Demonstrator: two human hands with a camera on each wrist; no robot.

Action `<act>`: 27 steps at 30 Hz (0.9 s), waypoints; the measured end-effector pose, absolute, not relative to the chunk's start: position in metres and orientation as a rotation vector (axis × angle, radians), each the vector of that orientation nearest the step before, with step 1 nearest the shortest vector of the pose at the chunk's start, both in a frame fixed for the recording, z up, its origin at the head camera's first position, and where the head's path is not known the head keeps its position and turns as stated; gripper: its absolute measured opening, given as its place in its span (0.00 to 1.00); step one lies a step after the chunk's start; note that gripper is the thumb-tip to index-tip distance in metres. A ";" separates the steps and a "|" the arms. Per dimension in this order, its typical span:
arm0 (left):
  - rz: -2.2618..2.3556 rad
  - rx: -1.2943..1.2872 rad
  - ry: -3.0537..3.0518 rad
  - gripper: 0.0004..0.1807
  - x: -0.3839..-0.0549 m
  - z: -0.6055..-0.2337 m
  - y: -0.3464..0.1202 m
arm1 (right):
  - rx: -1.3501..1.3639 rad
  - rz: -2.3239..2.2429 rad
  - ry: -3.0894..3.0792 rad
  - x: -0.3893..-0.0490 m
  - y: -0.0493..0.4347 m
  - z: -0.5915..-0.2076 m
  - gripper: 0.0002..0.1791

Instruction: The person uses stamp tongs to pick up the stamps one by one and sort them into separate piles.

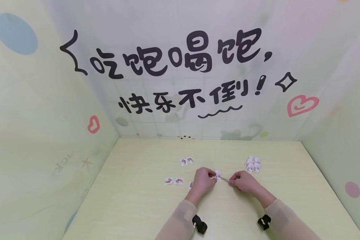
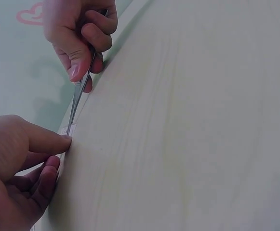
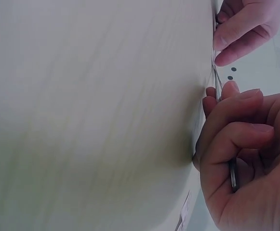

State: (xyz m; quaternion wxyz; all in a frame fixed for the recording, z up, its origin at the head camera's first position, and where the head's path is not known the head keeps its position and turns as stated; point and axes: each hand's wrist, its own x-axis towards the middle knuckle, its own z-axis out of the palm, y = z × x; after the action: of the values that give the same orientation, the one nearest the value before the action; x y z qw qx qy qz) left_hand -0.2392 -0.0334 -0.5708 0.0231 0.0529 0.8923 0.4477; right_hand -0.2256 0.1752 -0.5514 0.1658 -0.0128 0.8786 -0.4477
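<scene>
My right hand (image 1: 244,181) grips a pair of metal tweezers (image 2: 73,108), its fingers curled round them. Their tips reach a small white printed card (image 1: 218,173) near the middle of the table. At the card's left side is my left hand (image 1: 204,178), which pinches its edge with thumb and forefinger; the other fingers are bent. In the left wrist view the tweezer tips come right up beside a left fingertip (image 2: 65,141). Part of the card is hidden by the left hand.
Two small cards (image 1: 183,161) lie farther back on the pale wooden table (image 1: 138,200), and another pair (image 1: 178,181) to the left. One card (image 1: 191,185) is partly covered by the left hand. Several more cards (image 1: 253,164) lie grouped at the right. Printed cloth walls surround the table.
</scene>
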 end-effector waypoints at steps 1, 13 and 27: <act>1.388 0.163 2.766 0.06 -0.239 -0.570 -0.033 | -0.035 -1.276 2.502 -0.225 0.175 -0.551 0.04; 1.454 0.218 2.713 0.07 -0.238 -0.568 -0.038 | -0.037 -1.313 2.498 -0.223 0.175 -0.552 0.04; 1.523 0.313 2.695 0.09 -0.232 -0.552 -0.085 | 0.002 -1.435 2.414 -0.218 0.182 -0.546 0.05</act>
State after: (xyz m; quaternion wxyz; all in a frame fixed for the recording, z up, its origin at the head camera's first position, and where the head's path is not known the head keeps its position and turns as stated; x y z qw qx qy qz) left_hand -0.2325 -0.0855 -0.5523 0.0153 0.1005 0.8661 0.4894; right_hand -0.2181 0.1821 -0.5463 0.1657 0.0007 0.8477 -0.5038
